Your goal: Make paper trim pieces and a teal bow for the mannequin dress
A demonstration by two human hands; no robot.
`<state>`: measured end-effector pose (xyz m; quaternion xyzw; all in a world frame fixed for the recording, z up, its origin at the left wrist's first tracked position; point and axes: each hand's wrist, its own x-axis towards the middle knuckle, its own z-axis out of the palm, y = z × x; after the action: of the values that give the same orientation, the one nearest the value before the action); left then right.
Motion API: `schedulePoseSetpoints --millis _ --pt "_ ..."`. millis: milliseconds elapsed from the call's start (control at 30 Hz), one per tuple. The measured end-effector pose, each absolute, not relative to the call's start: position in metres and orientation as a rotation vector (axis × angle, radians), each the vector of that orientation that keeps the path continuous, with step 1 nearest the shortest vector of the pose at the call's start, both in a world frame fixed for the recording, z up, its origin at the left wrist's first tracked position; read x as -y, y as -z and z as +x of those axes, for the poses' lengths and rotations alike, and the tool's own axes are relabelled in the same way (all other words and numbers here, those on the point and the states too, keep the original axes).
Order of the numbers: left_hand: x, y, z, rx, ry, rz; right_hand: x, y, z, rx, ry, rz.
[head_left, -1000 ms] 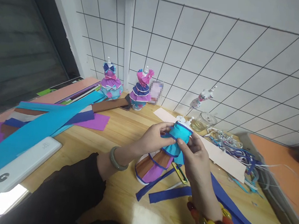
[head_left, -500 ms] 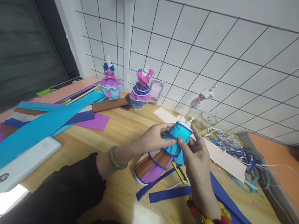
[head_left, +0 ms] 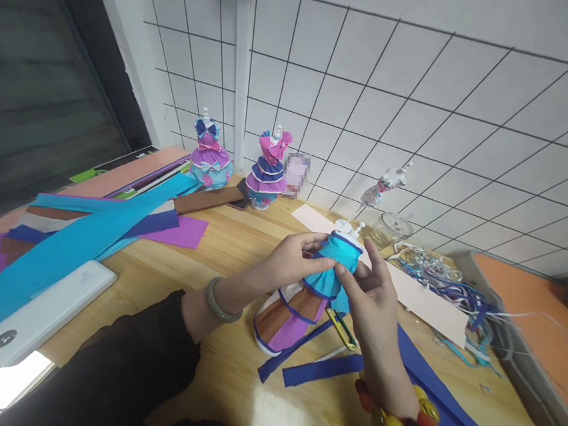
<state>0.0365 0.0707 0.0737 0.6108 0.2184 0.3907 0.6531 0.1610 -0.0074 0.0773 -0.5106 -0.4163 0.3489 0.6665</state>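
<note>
Between my hands a miniature dress form [head_left: 287,324] leans to the right, clothed in a layered dress of brown and purple panels with dark blue edging. Its bodice [head_left: 335,253] is turquoise crepe paper, also trimmed in dark blue. My left hand [head_left: 295,262] grips the bodice from the left, thumb across its front. On the other side my right hand [head_left: 368,285] pinches the waist, its thumb meeting the left thumb; some fingertips are hidden behind. A yellow-green cutter [head_left: 342,330] lies beside the skirt, close to dark blue strips [head_left: 322,371].
Two dressed forms [head_left: 212,156] [head_left: 266,171] and a bare one [head_left: 382,185] stand by the tiled wall. Further right are a glass cup [head_left: 389,231], tangled scraps [head_left: 429,267] and a grey-edged tray [head_left: 516,349]. Paper strips [head_left: 84,247] and a white power bank [head_left: 48,307] lie left.
The dress form has shifted very slightly to the left with both hands. My grip on the turquoise bodice looks the same; nothing else has visibly moved.
</note>
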Motion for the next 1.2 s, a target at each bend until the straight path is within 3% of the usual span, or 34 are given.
schedulePoseSetpoints --millis 400,1200 --pt "-0.074 -0.080 0.032 -0.540 -0.917 1.312 0.007 -0.082 0.163 0.912 -0.874 -1.127" --pt "-0.065 -0.083 0.034 -0.421 -0.988 1.283 0.015 -0.092 0.157 1.035 -0.410 -1.213"
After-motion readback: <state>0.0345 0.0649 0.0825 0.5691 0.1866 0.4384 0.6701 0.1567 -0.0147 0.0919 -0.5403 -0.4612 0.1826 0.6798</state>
